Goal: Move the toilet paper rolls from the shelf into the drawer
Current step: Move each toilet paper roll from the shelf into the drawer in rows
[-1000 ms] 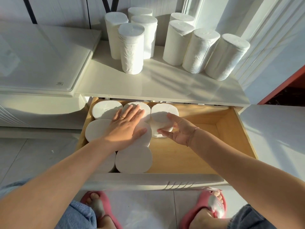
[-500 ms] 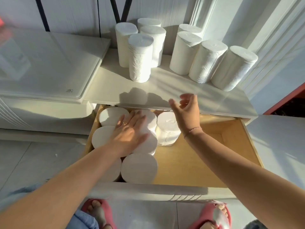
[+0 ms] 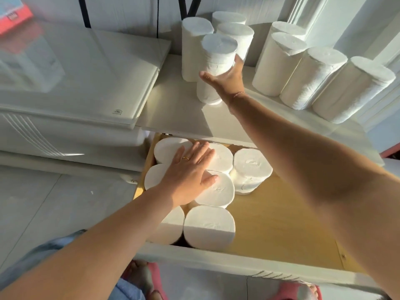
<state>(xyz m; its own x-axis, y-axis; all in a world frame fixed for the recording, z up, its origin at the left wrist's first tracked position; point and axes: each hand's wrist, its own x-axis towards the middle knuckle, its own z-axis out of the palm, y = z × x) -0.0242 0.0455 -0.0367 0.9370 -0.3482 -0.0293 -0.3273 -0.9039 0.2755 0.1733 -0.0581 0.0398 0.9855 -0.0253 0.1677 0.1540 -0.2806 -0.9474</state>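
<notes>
Our right hand [image 3: 225,77] wraps the nearest shelf roll [image 3: 216,63], upper centre, prob. to lift it. Left hand [image 3: 190,174] lies flat and open on the drawer rolls [image 3: 213,191], lower centre, steadying them; holds nothing.

Rolls, shelf and drawer

Eight toilet paper rolls [image 3: 218,61] stand on the shelf [image 3: 177,118]; seven fill the drawer [image 3: 281,213]; two hands [image 3: 190,176].

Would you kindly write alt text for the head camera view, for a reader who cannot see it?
A person's right hand wraps around the front toilet roll standing on a white shelf, where seven more rolls stand. The left hand lies flat on rolls packed upright at the left of an open wooden drawer below.
</notes>
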